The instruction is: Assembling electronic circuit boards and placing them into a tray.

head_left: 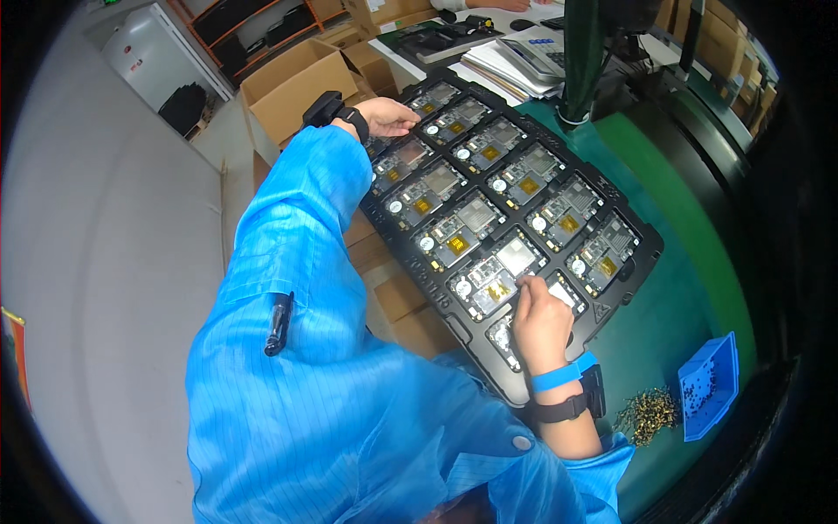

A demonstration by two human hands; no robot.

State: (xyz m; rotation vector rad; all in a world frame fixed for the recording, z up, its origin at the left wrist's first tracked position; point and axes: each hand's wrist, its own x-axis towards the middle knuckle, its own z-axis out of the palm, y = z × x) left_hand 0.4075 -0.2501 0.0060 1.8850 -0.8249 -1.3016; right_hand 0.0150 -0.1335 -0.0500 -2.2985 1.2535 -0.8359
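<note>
Separating boards (460, 229), the tray (642, 255) has left hand (387, 116) at its far end, right hand (543, 323) nearer; fingers (527, 293) narrow, grip unclear.

Round white labels (499, 185) on circuit boards (522, 172), illegible

Black compartmented tray (648, 251), slanting from beneath the left hand (390, 117) to beyond the right hand (543, 323); between them, face-up circuit boards (460, 230) with amber patches, seated in rows.
</note>
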